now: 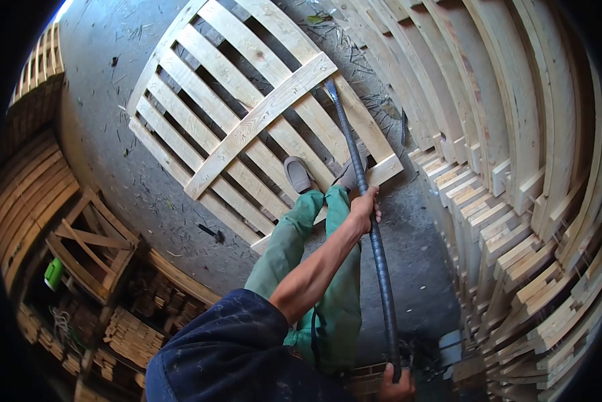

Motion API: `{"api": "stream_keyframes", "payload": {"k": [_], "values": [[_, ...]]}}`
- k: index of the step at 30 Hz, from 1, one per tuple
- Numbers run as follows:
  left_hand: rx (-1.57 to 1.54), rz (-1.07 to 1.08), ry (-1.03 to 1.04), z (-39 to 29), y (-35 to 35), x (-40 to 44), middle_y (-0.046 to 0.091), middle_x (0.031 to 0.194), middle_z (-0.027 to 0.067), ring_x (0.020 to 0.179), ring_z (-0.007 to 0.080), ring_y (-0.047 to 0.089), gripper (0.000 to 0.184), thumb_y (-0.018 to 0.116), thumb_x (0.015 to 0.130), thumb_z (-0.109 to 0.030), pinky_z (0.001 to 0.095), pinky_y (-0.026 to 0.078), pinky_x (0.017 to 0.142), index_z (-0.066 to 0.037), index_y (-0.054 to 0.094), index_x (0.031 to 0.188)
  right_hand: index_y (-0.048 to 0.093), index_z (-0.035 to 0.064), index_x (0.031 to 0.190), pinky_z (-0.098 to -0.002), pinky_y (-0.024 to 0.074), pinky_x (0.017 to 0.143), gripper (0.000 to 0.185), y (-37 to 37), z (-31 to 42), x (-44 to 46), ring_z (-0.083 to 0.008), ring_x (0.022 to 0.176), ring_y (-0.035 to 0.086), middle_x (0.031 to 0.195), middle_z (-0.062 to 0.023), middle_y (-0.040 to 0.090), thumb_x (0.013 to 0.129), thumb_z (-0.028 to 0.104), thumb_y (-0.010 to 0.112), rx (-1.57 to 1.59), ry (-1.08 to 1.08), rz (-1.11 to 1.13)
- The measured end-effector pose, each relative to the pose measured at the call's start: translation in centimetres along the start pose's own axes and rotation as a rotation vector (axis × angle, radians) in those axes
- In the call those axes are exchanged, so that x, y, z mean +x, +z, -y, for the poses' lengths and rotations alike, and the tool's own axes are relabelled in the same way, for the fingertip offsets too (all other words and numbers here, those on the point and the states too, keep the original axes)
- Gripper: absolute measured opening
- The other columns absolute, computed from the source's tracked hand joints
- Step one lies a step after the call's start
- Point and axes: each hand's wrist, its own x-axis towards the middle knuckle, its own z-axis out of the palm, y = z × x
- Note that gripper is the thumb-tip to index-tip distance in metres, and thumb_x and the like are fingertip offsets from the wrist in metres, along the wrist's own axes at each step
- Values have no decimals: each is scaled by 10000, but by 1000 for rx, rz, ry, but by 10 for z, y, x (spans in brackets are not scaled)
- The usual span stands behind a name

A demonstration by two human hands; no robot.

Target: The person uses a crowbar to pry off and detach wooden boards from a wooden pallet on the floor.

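Observation:
My left hand [366,208] is closed around the middle of a long dark pry bar [381,268]. Near the bottom edge, my right hand [396,384] grips the bar's rear end. The bar's flat tip reaches a wooden pallet [237,53], close to the end of its middle cross board [260,124]. Whether the tip is wedged under that board or only rests beside it, I cannot tell. Both of my shoes [299,175] are at the pallet's near side, on or between its slats.
Stacked pallets [508,134] rise along the right side. Wooden racks [90,244] with cut wood pieces [130,335] stand at the lower left, with a green object [53,273] there. A small dark tool [212,233] lies on the concrete floor [100,107] among scattered debris.

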Motion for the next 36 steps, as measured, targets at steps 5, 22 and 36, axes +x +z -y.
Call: {"api": "stream_keyframes", "payload": {"k": [5,22,36], "values": [[15,-125,-124,12,9,30,423,490,42,320,158,400,319,611,796,-304,316,336,309,-98,431,633,505,-15,655,-472,374,520,389,56,-48,-10,-404,587,527,592,-220,516,781,334,623,26,199,168],[265,-443,1,93,38,94,500,489,97,374,203,513,376,586,804,-291,345,416,362,11,479,606,498,-16,683,-490,368,530,499,221,-223,0,-411,604,489,598,-207,477,810,464,545,81,79,203],[555,-103,-203,107,6,163,608,620,110,552,208,615,498,671,746,-470,332,501,537,19,605,676,540,-54,1054,-488,417,783,580,283,-246,53,-455,944,538,980,-282,581,898,490,413,-15,469,892]]}}
